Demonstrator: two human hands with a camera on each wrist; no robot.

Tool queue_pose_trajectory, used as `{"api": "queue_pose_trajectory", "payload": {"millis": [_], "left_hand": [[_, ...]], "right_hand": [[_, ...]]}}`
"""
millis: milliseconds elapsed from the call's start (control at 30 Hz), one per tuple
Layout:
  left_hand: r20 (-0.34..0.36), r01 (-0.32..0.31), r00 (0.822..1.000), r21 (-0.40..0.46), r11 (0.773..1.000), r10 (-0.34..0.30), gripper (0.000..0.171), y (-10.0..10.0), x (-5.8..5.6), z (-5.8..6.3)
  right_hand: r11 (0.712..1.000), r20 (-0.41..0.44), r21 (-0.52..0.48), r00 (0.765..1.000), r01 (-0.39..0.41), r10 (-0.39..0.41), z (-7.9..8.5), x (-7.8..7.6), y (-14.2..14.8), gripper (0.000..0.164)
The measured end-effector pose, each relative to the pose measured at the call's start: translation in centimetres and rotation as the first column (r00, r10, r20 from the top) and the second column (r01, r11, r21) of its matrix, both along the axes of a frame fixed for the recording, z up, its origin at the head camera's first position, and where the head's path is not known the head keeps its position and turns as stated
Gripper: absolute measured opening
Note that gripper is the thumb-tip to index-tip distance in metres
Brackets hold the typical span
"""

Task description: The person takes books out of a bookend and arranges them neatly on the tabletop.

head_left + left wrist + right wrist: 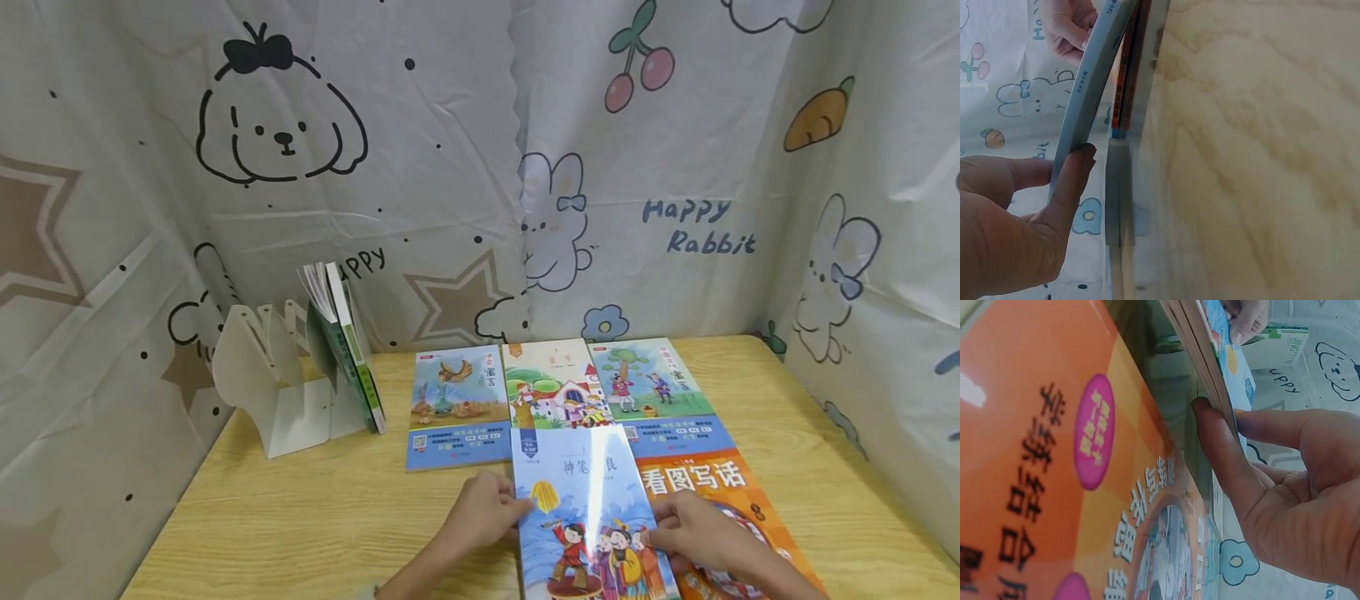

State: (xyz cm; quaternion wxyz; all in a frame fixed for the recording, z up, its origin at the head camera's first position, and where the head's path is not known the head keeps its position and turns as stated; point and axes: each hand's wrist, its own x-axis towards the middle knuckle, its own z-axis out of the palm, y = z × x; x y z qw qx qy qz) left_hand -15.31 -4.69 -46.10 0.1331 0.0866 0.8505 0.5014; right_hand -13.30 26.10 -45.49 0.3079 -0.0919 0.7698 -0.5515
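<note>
A light blue picture-cover book [573,508] is pinched at its left edge by my left hand [483,508] and at its right edge by my right hand [697,529]. Thumbs lie on the cover side. In the left wrist view the book's pale spine [1088,81] tilts above the other books, with my left fingers around it. The right wrist view shows my right hand [1310,494] pinching the page edge, above an orange book [1029,425]. That orange book [738,479] lies on the table under my right hand, partly covered by it.
Behind lie three books in a row: a blue one [457,408], a white one with a house [555,387] and a green-blue one [648,383]. A white bookend rack [296,417] with several upright books [348,354] stands left on the wooden table [300,517]. Printed curtains [450,108] enclose it.
</note>
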Motion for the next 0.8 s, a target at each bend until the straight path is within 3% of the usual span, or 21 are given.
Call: {"api": "queue_pose_trajectory", "payload": {"millis": [133, 367, 600, 800], "left_hand": [[0.009, 0.01, 1.0, -0.001, 1.0, -0.01, 0.026, 0.0, 0.2, -0.6], [0.036, 0.032, 0.999, -0.005, 0.999, -0.032, 0.038, 0.1, 0.1, -1.2], [0.044, 0.069, 0.997, -0.041, 0.997, -0.067, 0.025, 0.0, -0.2, -1.2], [0.049, 0.101, 0.994, -0.067, 0.993, -0.097, 0.027, -0.2, -0.5, -1.1]], "right_hand": [[1.0, -0.017, 0.03, 1.0, 0.004, -0.003, -0.1, 0.1, -0.1, 0.045], [0.999, -0.021, 0.043, 1.0, -0.015, 0.016, -0.4, 0.3, 0.0, 0.044], [0.997, -0.012, 0.071, 1.0, -0.014, 0.015, -0.5, 0.3, 0.0, 0.043], [0.996, -0.018, 0.089, 1.0, -0.023, 0.025, -0.5, 0.1, 0.0, 0.043]]}}
